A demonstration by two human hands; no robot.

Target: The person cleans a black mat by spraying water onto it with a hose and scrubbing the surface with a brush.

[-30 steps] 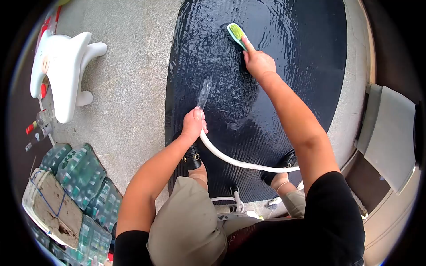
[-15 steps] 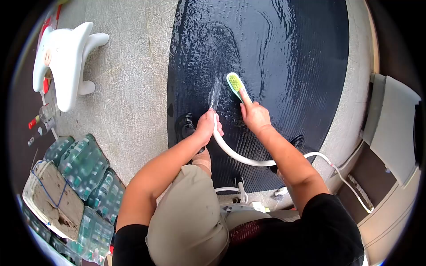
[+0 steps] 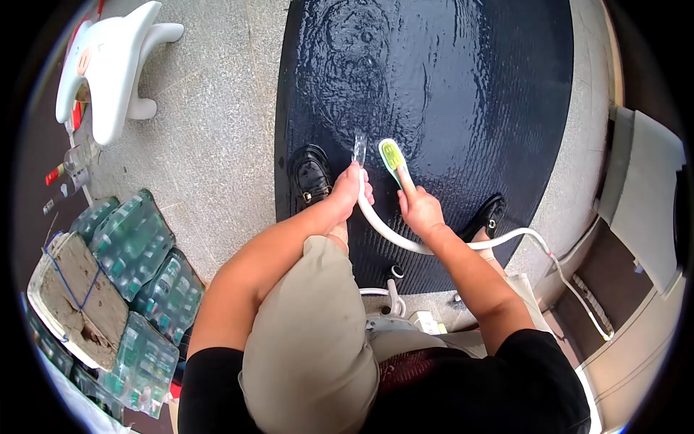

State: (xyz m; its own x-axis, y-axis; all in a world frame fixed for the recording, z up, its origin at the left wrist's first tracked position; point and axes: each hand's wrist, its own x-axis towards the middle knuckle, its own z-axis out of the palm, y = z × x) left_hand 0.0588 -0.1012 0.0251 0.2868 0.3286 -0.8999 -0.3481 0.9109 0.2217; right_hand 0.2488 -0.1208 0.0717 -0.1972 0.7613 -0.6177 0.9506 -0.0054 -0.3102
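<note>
My left hand (image 3: 350,194) is closed round the end of a white hose (image 3: 390,233), and clear water (image 3: 359,147) spurts from it away from me. From there the hose curves under my right forearm and off to the right. My right hand (image 3: 421,211) grips a scrubbing brush (image 3: 392,155) by its handle, one finger stretched along it. The brush has yellow-green bristles, which face up, and a pale rim. Both hands are above a wet black ribbed mat (image 3: 448,94), where water ripples spread near the top.
On the mat stand my black shoes (image 3: 309,173). A white animal-shaped stool (image 3: 108,65) is at upper left. Packs of green-tinted bottles (image 3: 134,242) and a worn board tied with blue cord (image 3: 76,296) fill the lower left. Right, a grey chair-like panel (image 3: 640,195) stands by the wall.
Both hands with hose and brush sit slightly further right in view, the brush lower. The view has tilted, bringing my shoes more into sight. Water still runs, its visible jet shorter.
</note>
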